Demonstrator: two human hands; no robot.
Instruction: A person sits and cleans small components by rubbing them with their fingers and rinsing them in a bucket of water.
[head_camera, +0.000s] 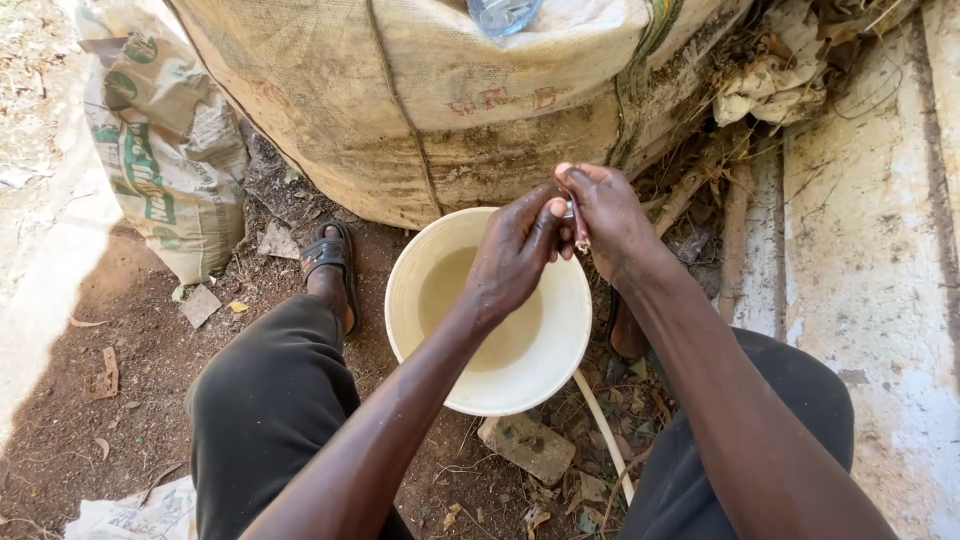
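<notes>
Seated on bare dirt, a person works over a cream bucket (488, 390) set between the knees, both hands meeting above its far rim. The right hand (612, 222) is closed on a small reddish piece (581, 232) that hangs from its fingers; what it is cannot be told. The left hand (518, 250) curls in narrow beside it, fingertips pinching at the same piece, with a glint of something pale or metallic between the two hands. Cloudy water (480, 310) lies shallow in the bucket, directly under the left hand. The risk, as it looks: the piece is small and the grip is fingertips only — a slip would likely drop it into the murky water or onto the littered ground, where it would be hard to find. The bucket sits close to the knees, and a nudge could tip it. Behind it bulges a big tan woven sack (420, 110) with faded red marks and a clear bottle (500, 14) on top — to the left leans a smaller sack (165, 150), beige with green round emblems and lettering.
</notes>
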